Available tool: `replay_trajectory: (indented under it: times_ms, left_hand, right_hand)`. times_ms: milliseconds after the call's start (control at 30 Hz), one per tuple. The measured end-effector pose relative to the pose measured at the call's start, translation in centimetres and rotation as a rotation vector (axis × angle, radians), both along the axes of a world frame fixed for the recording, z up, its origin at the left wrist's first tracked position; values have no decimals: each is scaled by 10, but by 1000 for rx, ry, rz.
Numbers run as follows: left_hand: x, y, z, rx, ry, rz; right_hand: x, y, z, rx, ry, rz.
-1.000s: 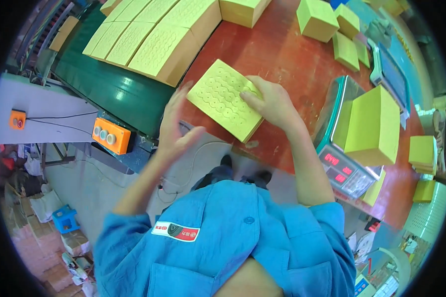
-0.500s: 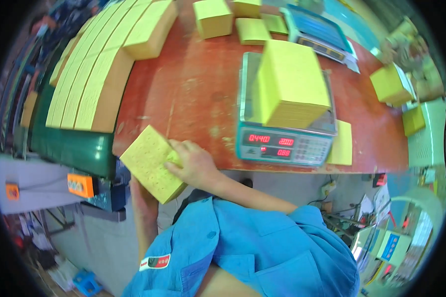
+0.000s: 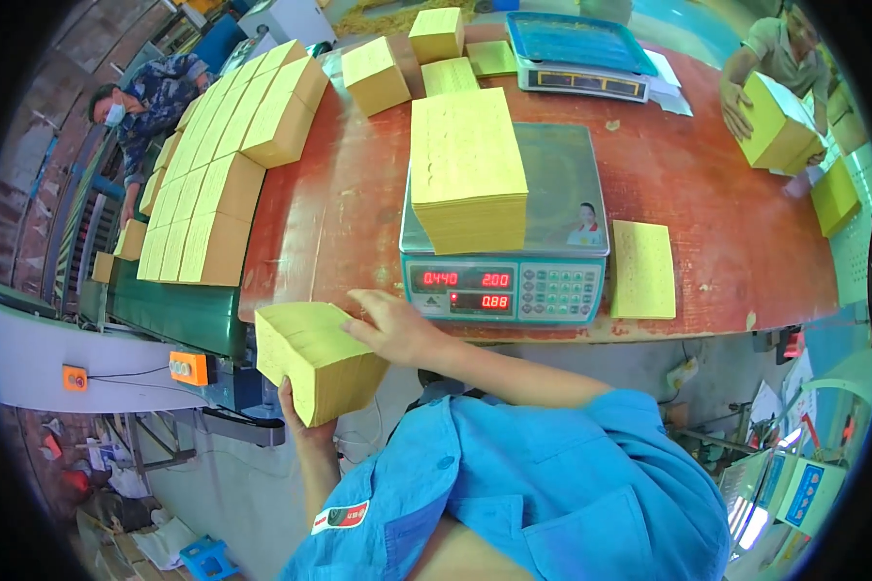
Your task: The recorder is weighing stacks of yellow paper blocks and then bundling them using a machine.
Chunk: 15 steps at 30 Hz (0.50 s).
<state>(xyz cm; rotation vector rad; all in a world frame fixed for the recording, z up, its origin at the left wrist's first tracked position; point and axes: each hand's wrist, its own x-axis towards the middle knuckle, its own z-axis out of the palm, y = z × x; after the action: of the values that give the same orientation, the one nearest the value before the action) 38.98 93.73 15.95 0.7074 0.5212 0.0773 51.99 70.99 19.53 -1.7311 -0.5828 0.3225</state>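
Note:
A thick stack of yellow paper (image 3: 315,353) is tilted in front of me, past the table's near left corner. My left hand (image 3: 305,416) grips it from below, with the thumb up its near side and the other fingers mostly hidden. At its upper right edge is my right hand (image 3: 392,329), thumb against the top and fingers bent over the far side. Right of my hands, a taller yellow paper stack (image 3: 470,174) stands on the left part of a teal-framed digital scale (image 3: 562,252) with lit red digits. A flat yellow sheet pad (image 3: 642,271) lies beside the scale.
Rows of yellow stacks (image 3: 208,203) stand on a green conveyor (image 3: 184,315) at left. More stacks (image 3: 373,77) and a second scale (image 3: 581,58) are at the red table's (image 3: 717,223) far side. A co-worker (image 3: 160,92) is far left; another person (image 3: 785,58) holds a stack at right.
The held stack has tipped, showing more of its near side. My right hand has moved from the middle of its top face to the upper right edge. The view has shifted.

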Motion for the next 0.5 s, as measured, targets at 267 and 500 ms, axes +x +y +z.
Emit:
replay_trajectory:
  times_ms: [267,500]
  left_hand:
    - [100,-58,135,422,-399,-126]
    - [251,-151,229,439,-451,-695]
  right_hand:
    - [23,-107,104,272,131,-46]
    - [105,-180,148,373,160,-351]
